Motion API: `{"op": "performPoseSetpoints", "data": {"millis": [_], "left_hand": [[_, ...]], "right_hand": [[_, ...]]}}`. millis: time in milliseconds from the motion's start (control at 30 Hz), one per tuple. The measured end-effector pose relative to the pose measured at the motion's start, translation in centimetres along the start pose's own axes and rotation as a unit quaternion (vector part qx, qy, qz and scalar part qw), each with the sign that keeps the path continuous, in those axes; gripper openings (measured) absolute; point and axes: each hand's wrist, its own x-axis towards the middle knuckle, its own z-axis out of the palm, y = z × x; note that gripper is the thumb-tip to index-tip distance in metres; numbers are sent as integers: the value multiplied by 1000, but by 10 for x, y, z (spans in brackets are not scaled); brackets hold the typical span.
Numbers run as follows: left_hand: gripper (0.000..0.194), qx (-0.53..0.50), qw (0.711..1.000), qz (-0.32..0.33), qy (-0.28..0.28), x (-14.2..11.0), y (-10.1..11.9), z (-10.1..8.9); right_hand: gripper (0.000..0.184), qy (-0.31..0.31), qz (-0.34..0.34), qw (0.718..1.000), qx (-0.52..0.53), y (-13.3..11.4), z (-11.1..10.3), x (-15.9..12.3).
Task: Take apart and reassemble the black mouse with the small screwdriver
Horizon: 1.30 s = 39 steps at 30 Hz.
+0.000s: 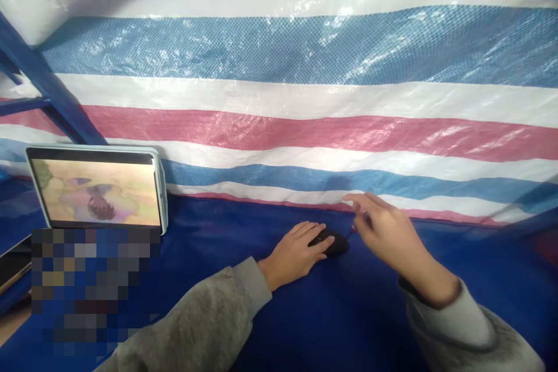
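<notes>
A black computer mouse (335,243) lies on the dark blue surface (244,325). My left hand (293,253) grips it from the left, with the thumb on the near side and the fingers over the far side. Just right of the mouse is my right hand (386,235), its fingers bent and thumb drawn in as in a pinch. By the right fingertips, at the mouse's right end, shows a tiny thin reddish-purple piece (354,229). What it is, and how much the right fingers hide, I cannot make out.
A tablet (100,192) in a pale case stands at the left, showing a cartoon. Below it one patch is pixelated. A dark phone-like device (15,261) is at the left edge. Behind hangs a striped tarp (279,52), beside a blue metal frame (65,93).
</notes>
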Motion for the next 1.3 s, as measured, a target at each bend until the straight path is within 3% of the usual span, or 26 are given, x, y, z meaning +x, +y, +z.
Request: {"op": "performPoseSetpoints", "data": {"millis": [233, 433, 600, 800, 1300], "left_hand": [[35, -6, 1000, -12, 19, 0, -3, 0], [38, -12, 1000, -12, 9, 0, -5, 2], [38, -10, 1000, -16, 6, 0, -4, 1], [37, -4, 1000, -15, 2, 1, -2, -2], [36, -7, 1000, -15, 12, -1, -4, 1]], "right_hand": [[29, 23, 7, 1000, 15, -3, 1, 1], [36, 20, -4, 1000, -4, -4, 2, 1], [30, 31, 26, 999, -2, -3, 5, 1], [38, 10, 3, 1000, -9, -2, 3, 1], [34, 10, 20, 1000, 19, -1, 2, 0]]}}
